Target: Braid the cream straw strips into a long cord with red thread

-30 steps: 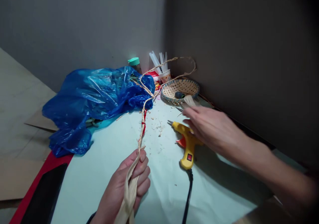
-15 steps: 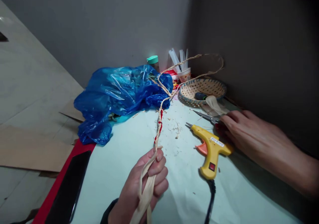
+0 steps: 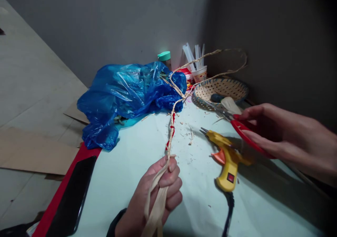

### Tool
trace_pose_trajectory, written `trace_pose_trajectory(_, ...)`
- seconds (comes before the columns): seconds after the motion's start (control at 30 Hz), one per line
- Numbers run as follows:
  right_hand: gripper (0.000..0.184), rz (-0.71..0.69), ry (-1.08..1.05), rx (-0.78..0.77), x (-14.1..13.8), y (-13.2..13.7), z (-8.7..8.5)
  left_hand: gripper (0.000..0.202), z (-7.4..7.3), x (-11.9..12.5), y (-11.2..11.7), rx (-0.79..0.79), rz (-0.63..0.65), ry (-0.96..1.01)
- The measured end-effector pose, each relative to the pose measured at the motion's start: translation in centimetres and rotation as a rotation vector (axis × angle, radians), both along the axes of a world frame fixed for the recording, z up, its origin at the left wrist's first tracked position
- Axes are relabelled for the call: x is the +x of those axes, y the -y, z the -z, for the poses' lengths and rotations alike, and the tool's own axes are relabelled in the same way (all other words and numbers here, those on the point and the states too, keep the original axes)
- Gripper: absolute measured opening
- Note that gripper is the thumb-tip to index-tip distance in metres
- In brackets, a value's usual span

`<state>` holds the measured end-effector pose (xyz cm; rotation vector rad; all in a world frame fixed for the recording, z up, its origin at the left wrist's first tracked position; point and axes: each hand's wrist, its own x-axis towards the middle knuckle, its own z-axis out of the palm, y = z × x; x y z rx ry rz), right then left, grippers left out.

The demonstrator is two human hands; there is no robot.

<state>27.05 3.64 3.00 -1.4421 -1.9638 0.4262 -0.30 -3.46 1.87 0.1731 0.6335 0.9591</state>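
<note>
My left hand (image 3: 163, 188) is closed around a braided straw cord (image 3: 172, 131) near the front of the table. Red thread shows along the braid just above my fingers, and flat loose strands (image 3: 158, 209) hang below them. Farther up, the cord spreads into a wide loop that reaches over the basket. My right hand (image 3: 279, 135) grips a pair of red-handled scissors (image 3: 249, 137), blades pointing left and somewhat blurred. Beneath the scissors, a yellow glue gun (image 3: 226, 159) lies on the table, its nozzle toward the back.
A blue plastic bag (image 3: 129, 93) covers the back left. Behind it stand a green-capped jar (image 3: 165, 58) and a cup (image 3: 200, 74) of glue sticks. A woven basket (image 3: 223, 87) sits back right. A black phone (image 3: 72, 195) lies at the left edge. Straw scraps litter the middle.
My right hand has lifted the scissors from the table beside the glue gun, and the red handles now show. My left hand keeps its hold on the cord. The view has shifted slightly.
</note>
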Motion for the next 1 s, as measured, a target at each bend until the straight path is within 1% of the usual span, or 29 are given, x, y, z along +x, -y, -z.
trace_pose_trajectory(0.03,0.047,-0.039,-0.093,-0.022,-0.4,0.2,-0.1,0.022,-0.3,0.0,-0.1,-0.017,0.010,0.013)
trace_pose_trajectory(0.07,0.050,-0.079,-0.139,-0.026,-0.9,0.4,-0.1,0.023,-0.5,0.0,-0.1,-0.032,0.024,0.025)
trace_pose_trajectory(0.1,0.051,-0.104,-0.140,-0.001,-1.4,0.5,-0.1,0.024,-0.7,0.1,-0.1,-0.040,0.036,0.039)
trace_pose_trajectory(0.17,0.044,-0.136,-0.071,0.088,-2.3,0.6,-0.1,0.024,-0.8,0.1,-0.2,-0.033,0.048,0.081)
trace_pose_trajectory(0.23,0.036,-0.228,0.003,0.144,-3.0,0.6,0.1,0.021,-0.7,0.2,-0.4,-0.014,0.042,0.139)
trace_pose_trajectory(0.3,0.037,-0.334,0.045,0.128,-3.5,0.6,0.4,0.019,-0.4,0.4,-0.5,0.017,0.037,0.193)
trace_pose_trajectory(0.37,0.041,-0.416,0.077,0.076,-4.1,0.5,0.5,0.020,-0.3,0.6,-0.6,0.048,0.034,0.225)
trace_pose_trajectory(0.5,0.037,-0.507,0.087,-0.008,-5.3,0.4,0.2,0.017,-0.6,1.3,-0.9,0.091,0.008,0.294)
trace_pose_trajectory(0.6,0.031,-0.517,0.102,-0.101,-6.2,0.7,-0.3,0.017,-0.6,1.6,-0.9,0.108,-0.029,0.363)
trace_pose_trajectory(0.7,0.034,-0.457,0.152,-0.179,-6.6,1.0,-0.6,0.017,-0.4,1.6,-1.0,0.100,-0.055,0.431)
trace_pose_trajectory(0.8,0.039,-0.443,0.206,-0.210,-6.8,1.0,-0.7,0.017,-0.2,1.6,-1.0,0.087,-0.031,0.449)
trace_pose_trajectory(1.0,0.037,-0.510,0.199,-0.239,-7.5,0.6,-1.0,0.017,-0.2,1.4,-1.0,0.080,-0.042,0.456)
